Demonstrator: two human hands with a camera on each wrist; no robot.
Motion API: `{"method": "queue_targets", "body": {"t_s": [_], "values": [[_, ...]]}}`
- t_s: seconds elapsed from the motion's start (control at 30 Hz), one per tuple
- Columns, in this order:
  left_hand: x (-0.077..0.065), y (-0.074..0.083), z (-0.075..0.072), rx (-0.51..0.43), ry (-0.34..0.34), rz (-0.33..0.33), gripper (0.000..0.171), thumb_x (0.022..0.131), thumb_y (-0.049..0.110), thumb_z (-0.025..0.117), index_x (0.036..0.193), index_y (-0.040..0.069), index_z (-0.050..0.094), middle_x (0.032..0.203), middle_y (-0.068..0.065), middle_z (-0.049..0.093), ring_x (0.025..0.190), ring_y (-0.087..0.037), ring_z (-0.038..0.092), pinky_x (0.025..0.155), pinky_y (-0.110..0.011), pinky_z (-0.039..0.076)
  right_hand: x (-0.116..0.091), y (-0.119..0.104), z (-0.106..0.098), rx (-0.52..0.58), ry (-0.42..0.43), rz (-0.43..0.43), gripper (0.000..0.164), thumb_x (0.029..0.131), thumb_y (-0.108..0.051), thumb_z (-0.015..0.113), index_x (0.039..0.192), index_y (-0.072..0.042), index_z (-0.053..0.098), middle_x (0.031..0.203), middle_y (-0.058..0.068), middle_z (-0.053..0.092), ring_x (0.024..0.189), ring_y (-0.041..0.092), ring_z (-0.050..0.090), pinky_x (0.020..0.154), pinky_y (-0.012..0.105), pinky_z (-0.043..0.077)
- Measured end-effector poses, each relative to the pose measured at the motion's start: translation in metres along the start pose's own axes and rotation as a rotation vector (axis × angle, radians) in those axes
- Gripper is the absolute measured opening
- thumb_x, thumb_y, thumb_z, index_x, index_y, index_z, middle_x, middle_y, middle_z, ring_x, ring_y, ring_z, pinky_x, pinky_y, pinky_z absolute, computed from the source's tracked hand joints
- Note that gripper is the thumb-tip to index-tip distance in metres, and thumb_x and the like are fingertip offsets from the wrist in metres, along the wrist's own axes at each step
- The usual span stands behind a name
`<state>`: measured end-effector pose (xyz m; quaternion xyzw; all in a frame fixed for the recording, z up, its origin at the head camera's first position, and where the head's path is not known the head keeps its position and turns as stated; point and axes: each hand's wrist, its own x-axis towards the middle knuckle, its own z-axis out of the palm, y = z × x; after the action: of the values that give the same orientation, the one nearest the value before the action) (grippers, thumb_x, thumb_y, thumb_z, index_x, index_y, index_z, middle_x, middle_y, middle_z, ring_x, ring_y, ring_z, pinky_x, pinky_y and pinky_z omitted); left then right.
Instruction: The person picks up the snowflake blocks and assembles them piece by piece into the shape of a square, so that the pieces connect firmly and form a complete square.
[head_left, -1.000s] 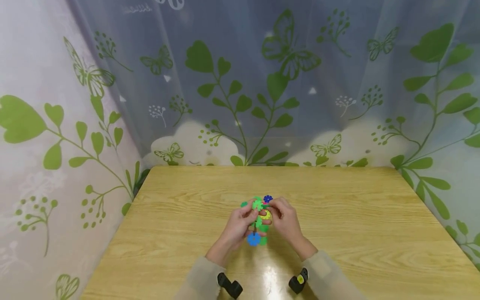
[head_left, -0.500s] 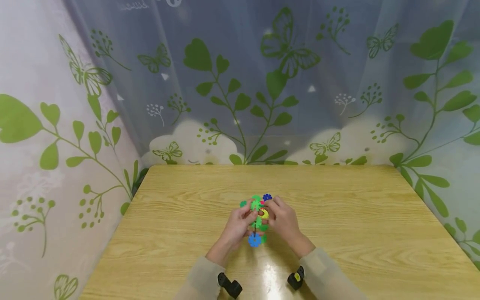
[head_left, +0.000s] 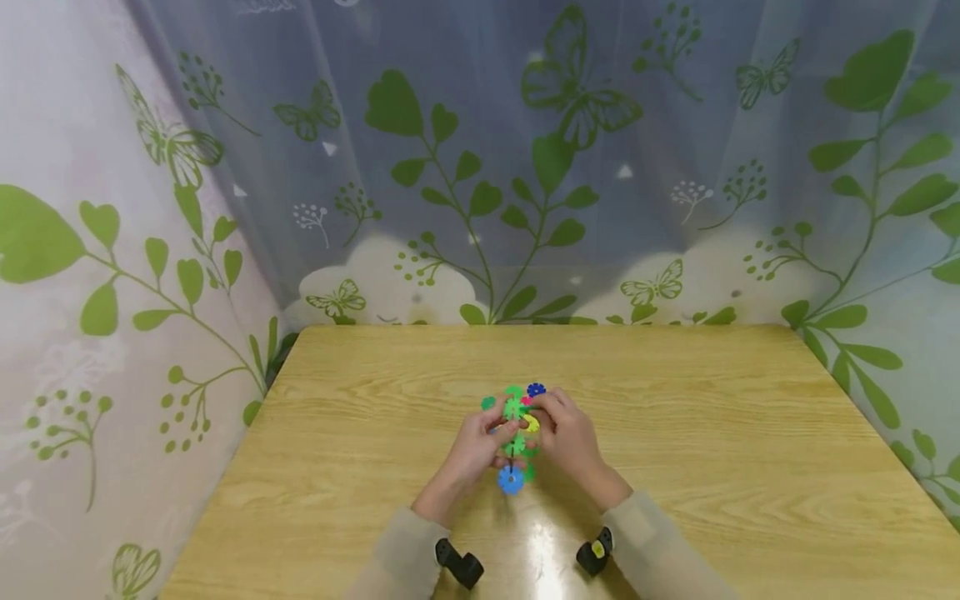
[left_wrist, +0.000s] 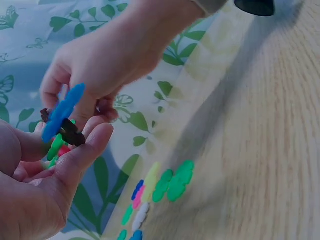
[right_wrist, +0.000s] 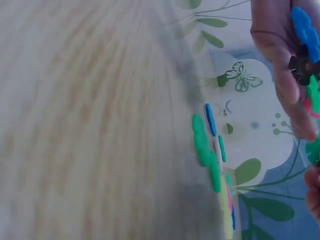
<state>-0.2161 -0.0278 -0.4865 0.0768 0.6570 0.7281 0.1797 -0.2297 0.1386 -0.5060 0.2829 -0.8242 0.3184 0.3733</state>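
Note:
My left hand (head_left: 474, 446) holds a chain of joined plastic snowflake discs. The chain has a blue snowflake disc (left_wrist: 65, 113) at its near end, a dark brown snowflake disc (left_wrist: 73, 132) beside it, then green and red ones partly hidden by the fingers. In the head view, a light green snowflake disc (head_left: 514, 408) shows at the left fingertips. My right hand (head_left: 573, 437) meets the chain's far end with curled fingers, which seem to pinch a green snowflake disc (right_wrist: 313, 149); its exact contact is partly covered.
Loose snowflake discs lie flat on the wooden table (head_left: 675, 450) below the hands: a green pair (left_wrist: 172, 183), a yellow one (left_wrist: 151, 176), a pink one (left_wrist: 138, 196), a white one (left_wrist: 141, 216) and several more. A printed curtain (head_left: 480, 242) surrounds the table's back and sides.
My right hand has come slightly left, its fingers closer to the left fingertips. The blue disc has dropped a little and turned to face the head camera more. The left hand keeps its hold.

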Motion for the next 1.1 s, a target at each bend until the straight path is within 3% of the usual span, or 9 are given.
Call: {"method": "queue_targets", "body": {"t_s": [0.1,0.17,0.43,0.57,0.7,0.9,1.1], "values": [[0.0013,0.0022,0.0007,-0.020,-0.023,-0.007,0.055,0.096,0.017,0.051,0.146,0.012,0.028,0.117,-0.016,0.059,0.080,-0.032,0.066,0.050,-0.022,0.054,-0.0028,0.0013,-0.0003,0.135,0.017,0.123,0.019,0.075,0.012,0.070,0.084,-0.002,0.062,0.073,0.001,0.051,0.059,0.005,0.040,0.044,0.016,0.038],[0.0016,0.0026,0.0010,-0.026,-0.032,-0.016,0.056,0.097,0.017,0.051,0.146,0.011,0.026,0.118,-0.015,0.059,0.086,-0.036,0.065,0.051,-0.023,0.055,-0.0040,0.0027,0.0001,0.170,0.023,0.151,0.021,0.073,0.014,0.070,0.084,-0.002,0.062,0.074,0.001,0.052,0.060,0.005,0.042,0.045,0.016,0.039],[0.0009,-0.0023,-0.0010,0.011,-0.047,-0.024,0.054,0.097,0.015,0.050,0.146,0.014,0.028,0.116,-0.018,0.058,0.076,-0.039,0.065,0.043,-0.018,0.049,-0.0050,0.0061,0.0044,0.078,0.043,0.009,0.021,0.070,0.015,0.071,0.079,-0.002,0.063,0.071,0.000,0.048,0.056,0.006,0.040,0.046,0.011,0.036],[0.0007,-0.0033,-0.0025,-0.054,-0.034,-0.021,0.055,0.095,0.014,0.054,0.145,0.012,0.030,0.116,-0.017,0.059,0.084,-0.037,0.065,0.056,-0.028,0.057,-0.0051,0.0057,0.0034,0.110,0.031,0.038,0.022,0.069,0.015,0.073,0.080,-0.002,0.063,0.073,0.001,0.051,0.058,0.007,0.043,0.047,0.012,0.039],[0.0006,-0.0025,-0.0037,-0.165,-0.026,-0.038,0.056,0.093,0.014,0.058,0.143,0.007,0.034,0.115,-0.019,0.060,0.096,-0.038,0.062,0.071,-0.041,0.057,-0.0054,0.0048,0.0013,0.180,0.015,0.101,0.024,0.069,0.015,0.073,0.082,-0.003,0.064,0.075,0.002,0.056,0.060,0.008,0.046,0.048,0.015,0.043],[0.0028,-0.0045,-0.0045,-0.238,-0.046,-0.044,0.049,0.094,0.025,0.057,0.136,0.003,0.044,0.115,-0.023,0.059,0.096,-0.037,0.063,0.070,-0.042,0.057,-0.0044,0.0031,-0.0002,0.272,0.006,0.180,0.020,0.074,0.011,0.071,0.084,-0.004,0.065,0.075,0.000,0.057,0.062,0.009,0.050,0.049,0.018,0.046],[0.0060,-0.0066,-0.0045,-0.288,-0.072,-0.045,0.046,0.096,0.034,0.051,0.122,-0.004,0.050,0.117,-0.030,0.055,0.088,-0.031,0.066,0.069,-0.043,0.058,-0.0029,0.0007,-0.0017,0.331,-0.016,0.195,0.020,0.075,0.012,0.070,0.085,-0.005,0.066,0.074,0.002,0.058,0.061,0.015,0.052,0.048,0.021,0.046]]}}
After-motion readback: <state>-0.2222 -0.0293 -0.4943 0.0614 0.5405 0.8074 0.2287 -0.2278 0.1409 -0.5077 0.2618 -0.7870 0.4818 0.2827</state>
